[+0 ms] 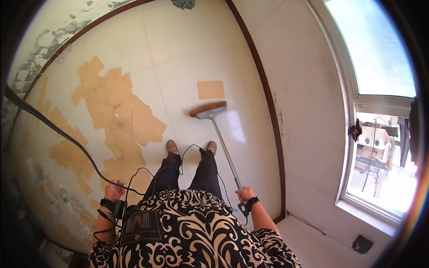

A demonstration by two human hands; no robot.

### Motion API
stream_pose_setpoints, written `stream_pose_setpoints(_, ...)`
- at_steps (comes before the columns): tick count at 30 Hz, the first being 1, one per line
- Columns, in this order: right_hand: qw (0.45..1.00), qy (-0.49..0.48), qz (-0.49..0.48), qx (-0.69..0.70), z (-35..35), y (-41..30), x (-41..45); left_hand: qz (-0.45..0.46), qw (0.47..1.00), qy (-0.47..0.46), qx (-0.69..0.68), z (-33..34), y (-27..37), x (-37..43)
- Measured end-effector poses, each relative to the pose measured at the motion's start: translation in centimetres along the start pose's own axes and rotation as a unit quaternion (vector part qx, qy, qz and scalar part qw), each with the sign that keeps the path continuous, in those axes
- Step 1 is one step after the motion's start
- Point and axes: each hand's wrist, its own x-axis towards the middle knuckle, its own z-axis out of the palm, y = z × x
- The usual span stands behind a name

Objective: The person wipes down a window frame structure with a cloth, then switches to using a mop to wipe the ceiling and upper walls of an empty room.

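Observation:
My right hand is closed around the grey handle of a push broom. The broom's head, with brown bristles and slightly blurred, rests over the pale tiled floor ahead of my right foot. Just beyond its bristles lies a single tan rectangular sheet. My left hand is raised at my left side, its fingers loosely bent, with a black cable close by; whether the fingers touch the cable I cannot tell. To the left of my feet spreads a large overlapping pile of similar tan sheets.
Black cables hang around my waist and left arm. A dark red baseboard runs along the right wall, below a window. A grey-green bundle lies at the far edge. More tan sheets and debris lie far left.

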Motion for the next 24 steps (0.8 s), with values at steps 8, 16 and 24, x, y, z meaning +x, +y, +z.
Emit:
stream_pose_setpoints(8,0.990,-0.030,-0.038,-0.136,-3.2,-7.7,11.6,0.032,0.998,0.060,-0.006,4.4,1.5,-3.9)
stream_pose_setpoints(16,0.939,0.019,-0.219,-0.265,-9.4,-20.9,14.3,-0.007,0.999,0.044,0.001,14.1,0.8,-6.1)
stream_pose_setpoints(24,0.963,-0.012,-0.127,-0.238,-18.6,-21.5,11.8,0.043,0.998,-0.027,-0.042,20.1,0.6,-6.5)
